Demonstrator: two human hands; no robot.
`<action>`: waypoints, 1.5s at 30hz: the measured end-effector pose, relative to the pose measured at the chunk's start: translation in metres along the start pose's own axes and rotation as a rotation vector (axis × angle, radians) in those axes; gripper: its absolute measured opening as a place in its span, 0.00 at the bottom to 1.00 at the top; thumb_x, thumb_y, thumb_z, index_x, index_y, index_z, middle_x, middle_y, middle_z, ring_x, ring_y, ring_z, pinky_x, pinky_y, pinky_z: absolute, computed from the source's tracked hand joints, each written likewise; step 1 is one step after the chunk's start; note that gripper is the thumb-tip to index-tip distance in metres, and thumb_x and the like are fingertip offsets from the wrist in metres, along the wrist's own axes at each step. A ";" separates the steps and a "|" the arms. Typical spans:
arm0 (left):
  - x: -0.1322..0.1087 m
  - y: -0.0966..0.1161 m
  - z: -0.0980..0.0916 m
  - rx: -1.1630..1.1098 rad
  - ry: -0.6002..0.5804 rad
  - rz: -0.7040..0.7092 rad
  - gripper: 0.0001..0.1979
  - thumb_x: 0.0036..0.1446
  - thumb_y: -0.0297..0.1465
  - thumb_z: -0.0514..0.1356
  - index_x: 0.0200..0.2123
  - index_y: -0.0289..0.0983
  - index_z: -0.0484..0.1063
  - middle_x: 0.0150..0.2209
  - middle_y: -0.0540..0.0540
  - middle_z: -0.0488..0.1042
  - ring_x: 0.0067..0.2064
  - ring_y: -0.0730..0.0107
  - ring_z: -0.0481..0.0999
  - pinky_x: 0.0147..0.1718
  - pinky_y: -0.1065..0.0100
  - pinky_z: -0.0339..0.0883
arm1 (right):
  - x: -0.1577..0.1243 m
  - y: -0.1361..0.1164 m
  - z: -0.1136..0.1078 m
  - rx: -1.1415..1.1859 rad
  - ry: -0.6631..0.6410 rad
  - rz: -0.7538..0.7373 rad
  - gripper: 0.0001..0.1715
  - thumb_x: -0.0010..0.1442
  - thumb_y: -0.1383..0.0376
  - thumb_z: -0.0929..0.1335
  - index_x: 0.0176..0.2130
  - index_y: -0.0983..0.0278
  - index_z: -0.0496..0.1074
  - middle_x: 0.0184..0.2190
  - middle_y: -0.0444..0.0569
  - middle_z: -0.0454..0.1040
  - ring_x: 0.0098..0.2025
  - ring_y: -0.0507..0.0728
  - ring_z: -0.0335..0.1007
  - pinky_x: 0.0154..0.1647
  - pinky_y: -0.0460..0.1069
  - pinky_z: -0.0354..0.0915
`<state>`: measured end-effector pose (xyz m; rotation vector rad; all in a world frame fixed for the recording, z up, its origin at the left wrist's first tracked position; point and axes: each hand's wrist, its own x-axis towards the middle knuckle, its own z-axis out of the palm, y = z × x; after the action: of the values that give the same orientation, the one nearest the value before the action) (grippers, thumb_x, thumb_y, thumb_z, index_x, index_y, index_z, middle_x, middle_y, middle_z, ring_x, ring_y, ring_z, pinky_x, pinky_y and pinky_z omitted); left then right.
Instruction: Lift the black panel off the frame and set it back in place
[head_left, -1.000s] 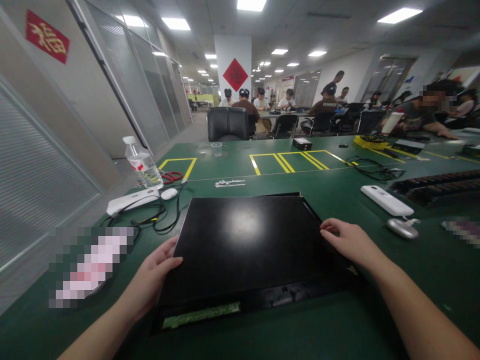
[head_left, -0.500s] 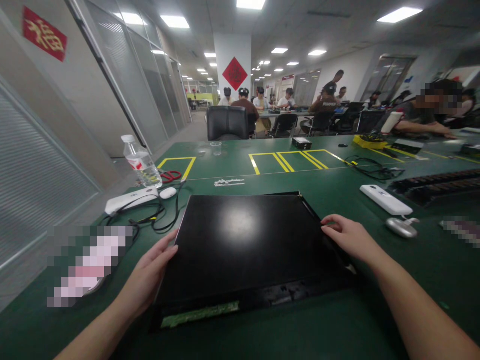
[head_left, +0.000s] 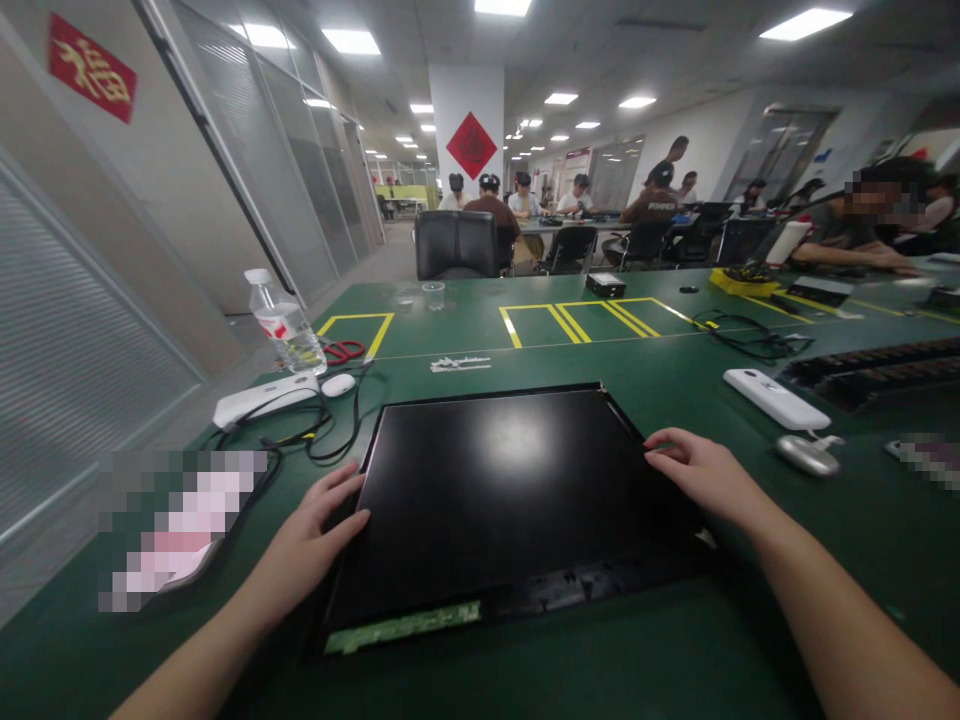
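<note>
A flat black LCD panel [head_left: 480,490] lies on the green table in front of me, screen side up, in a thin black frame [head_left: 480,391]. Along its near left edge runs a green circuit board strip [head_left: 401,625]. My left hand [head_left: 311,535] is at the left side, fingers apart, with the thumb over the panel's edge and the other fingertips touching the rim. At the right rim my right hand [head_left: 697,475] has its thumb and bent fingers close together on the edge. The undersides of the fingers there are hidden.
On the left are a pink pixelated item [head_left: 180,540], black cables [head_left: 330,425], a white power bank [head_left: 266,400], red scissors [head_left: 345,352] and a water bottle [head_left: 283,325]. Another white power bank [head_left: 776,400] is on the right. A person [head_left: 862,230] sits far right.
The panel's left side has come down and shifted slightly right, so the frame shows along its far and left edges. My left hand moved right and its fingers spread. The right hand barely moved.
</note>
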<state>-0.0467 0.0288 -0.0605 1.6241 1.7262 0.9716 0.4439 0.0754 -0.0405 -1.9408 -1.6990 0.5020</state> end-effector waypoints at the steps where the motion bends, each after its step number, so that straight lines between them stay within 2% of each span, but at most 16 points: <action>1: 0.000 -0.002 0.001 0.021 -0.003 0.001 0.25 0.50 0.46 0.66 0.49 0.41 0.82 0.65 0.36 0.68 0.67 0.39 0.63 0.64 0.45 0.53 | 0.000 0.000 0.000 0.007 0.006 -0.001 0.14 0.51 0.54 0.67 0.35 0.57 0.76 0.30 0.45 0.83 0.33 0.59 0.78 0.35 0.52 0.66; 6: 0.001 -0.007 0.002 0.075 -0.014 0.006 0.22 0.51 0.45 0.65 0.48 0.43 0.81 0.65 0.39 0.69 0.67 0.41 0.63 0.65 0.46 0.51 | 0.002 0.001 0.001 0.016 0.022 0.007 0.14 0.51 0.52 0.67 0.33 0.57 0.76 0.28 0.44 0.82 0.31 0.59 0.77 0.33 0.52 0.65; 11: 0.001 -0.009 0.004 0.115 -0.019 0.023 0.23 0.53 0.44 0.63 0.50 0.42 0.80 0.65 0.38 0.68 0.67 0.41 0.62 0.65 0.46 0.52 | 0.002 0.002 0.001 0.034 0.007 0.019 0.15 0.50 0.51 0.67 0.31 0.57 0.76 0.27 0.44 0.80 0.31 0.58 0.76 0.32 0.51 0.64; 20: 0.000 -0.010 0.005 0.198 -0.012 0.075 0.21 0.55 0.41 0.61 0.50 0.42 0.79 0.63 0.38 0.69 0.66 0.41 0.64 0.64 0.44 0.53 | 0.003 0.002 0.002 0.039 0.017 -0.007 0.15 0.50 0.51 0.67 0.28 0.57 0.77 0.28 0.45 0.81 0.34 0.60 0.76 0.34 0.52 0.65; 26: -0.001 -0.008 0.008 0.276 -0.013 0.107 0.22 0.57 0.42 0.58 0.52 0.41 0.78 0.63 0.36 0.68 0.65 0.42 0.64 0.64 0.46 0.54 | 0.003 0.002 0.002 0.049 -0.008 0.029 0.15 0.49 0.52 0.67 0.29 0.57 0.77 0.29 0.46 0.81 0.35 0.60 0.76 0.33 0.52 0.64; 34: -0.006 -0.006 0.010 0.357 -0.040 0.143 0.27 0.59 0.43 0.56 0.57 0.34 0.74 0.67 0.29 0.63 0.68 0.39 0.60 0.64 0.43 0.51 | 0.002 0.002 0.002 -0.040 0.004 0.009 0.15 0.52 0.51 0.66 0.29 0.57 0.76 0.25 0.44 0.78 0.30 0.59 0.73 0.33 0.52 0.63; 37: -0.015 0.003 0.001 0.383 -0.113 0.224 0.28 0.57 0.44 0.61 0.58 0.38 0.75 0.70 0.31 0.59 0.69 0.36 0.57 0.64 0.41 0.51 | 0.002 0.003 0.002 -0.052 0.009 -0.005 0.15 0.53 0.51 0.66 0.29 0.57 0.76 0.25 0.44 0.78 0.31 0.59 0.73 0.33 0.52 0.64; 39: -0.022 0.013 -0.006 0.391 -0.243 0.327 0.22 0.55 0.42 0.64 0.54 0.48 0.79 0.68 0.39 0.64 0.67 0.37 0.61 0.63 0.41 0.55 | 0.003 0.004 0.002 -0.058 0.012 -0.002 0.15 0.53 0.51 0.66 0.29 0.57 0.77 0.26 0.44 0.79 0.31 0.59 0.74 0.33 0.52 0.64; 41: -0.028 0.023 -0.013 0.377 -0.372 0.372 0.20 0.56 0.39 0.65 0.53 0.54 0.79 0.67 0.44 0.67 0.64 0.40 0.67 0.60 0.44 0.62 | 0.004 0.005 0.002 -0.063 0.017 -0.001 0.15 0.53 0.51 0.66 0.29 0.57 0.77 0.26 0.44 0.79 0.31 0.59 0.74 0.32 0.52 0.64; 45: -0.031 0.032 -0.021 0.449 -0.516 0.433 0.19 0.55 0.31 0.64 0.50 0.52 0.80 0.64 0.44 0.71 0.63 0.46 0.71 0.59 0.47 0.66 | 0.005 0.006 0.003 -0.060 0.030 -0.002 0.15 0.52 0.51 0.67 0.29 0.57 0.77 0.26 0.45 0.79 0.31 0.58 0.74 0.32 0.51 0.64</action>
<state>-0.0418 -0.0045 -0.0244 2.3513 1.3121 0.2793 0.4475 0.0800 -0.0467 -1.9790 -1.7156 0.4236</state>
